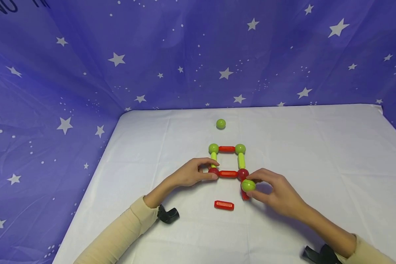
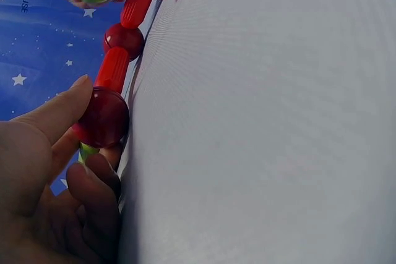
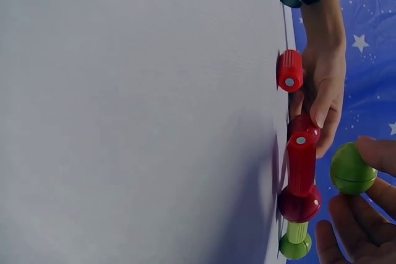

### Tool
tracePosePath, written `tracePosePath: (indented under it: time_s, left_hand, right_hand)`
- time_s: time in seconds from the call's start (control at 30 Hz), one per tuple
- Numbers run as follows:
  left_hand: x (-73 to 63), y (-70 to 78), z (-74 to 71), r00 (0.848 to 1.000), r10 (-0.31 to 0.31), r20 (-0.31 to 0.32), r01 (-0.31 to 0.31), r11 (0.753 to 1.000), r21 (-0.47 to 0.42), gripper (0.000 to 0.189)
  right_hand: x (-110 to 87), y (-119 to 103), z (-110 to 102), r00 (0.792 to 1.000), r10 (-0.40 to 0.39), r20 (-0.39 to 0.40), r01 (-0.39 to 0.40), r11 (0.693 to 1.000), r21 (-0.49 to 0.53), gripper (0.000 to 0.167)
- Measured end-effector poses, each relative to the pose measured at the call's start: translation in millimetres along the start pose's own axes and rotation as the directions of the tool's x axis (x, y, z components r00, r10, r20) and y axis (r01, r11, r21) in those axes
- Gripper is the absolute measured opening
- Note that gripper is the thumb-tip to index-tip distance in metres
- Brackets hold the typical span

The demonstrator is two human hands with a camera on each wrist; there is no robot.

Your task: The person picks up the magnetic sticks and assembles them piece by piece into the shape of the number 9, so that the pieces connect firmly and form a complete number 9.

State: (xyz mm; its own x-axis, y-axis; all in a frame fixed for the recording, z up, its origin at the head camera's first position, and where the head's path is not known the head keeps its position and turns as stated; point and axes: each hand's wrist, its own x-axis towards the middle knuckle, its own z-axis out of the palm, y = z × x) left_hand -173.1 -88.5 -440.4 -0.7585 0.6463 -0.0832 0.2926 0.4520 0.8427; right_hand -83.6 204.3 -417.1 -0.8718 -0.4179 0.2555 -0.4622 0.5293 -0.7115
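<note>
A square of magnetic rods and balls lies on the white table. Its far corners are green balls (image 1: 213, 148), its near corners red balls (image 1: 242, 174). Red rods (image 1: 228, 174) make the near and far sides, yellow-green rods (image 1: 241, 160) the other two. My left hand (image 1: 193, 172) grips the near-left red ball (image 2: 102, 119) between thumb and fingers. From the near-right ball another red rod (image 3: 302, 165) reaches toward me. My right hand (image 1: 278, 190) pinches a green ball (image 3: 352, 169), held above that rod and apart from it in the right wrist view.
A loose red rod (image 1: 224, 205) lies on the table (image 1: 316, 146) nearer to me than the square. Beyond the square sits a single green ball (image 1: 221, 124). A purple cloth with stars (image 1: 226, 73) hangs behind and at the left. Each wrist wears a black device (image 1: 168, 215).
</note>
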Motion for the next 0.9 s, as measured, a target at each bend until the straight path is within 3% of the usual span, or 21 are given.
tracePosePath:
  time_s: [0.5, 0.9]
  left_hand:
    - [-0.2, 2.0, 0.6, 1.0, -0.006, -0.004, 0.006, 1.0, -0.012, 0.04]
    - [0.0, 0.8, 0.4, 1.0, -0.007, -0.002, 0.007, 1.0, -0.015, 0.04]
  right_hand:
    - [-19.8, -3.9, 3.4, 0.995, -0.103, 0.01, 0.102, 0.992, 0.078, 0.036]
    - [-26.4, -3.6, 6.7, 0.993, -0.084, 0.081, 0.073, 0.988, 0.138, 0.034]
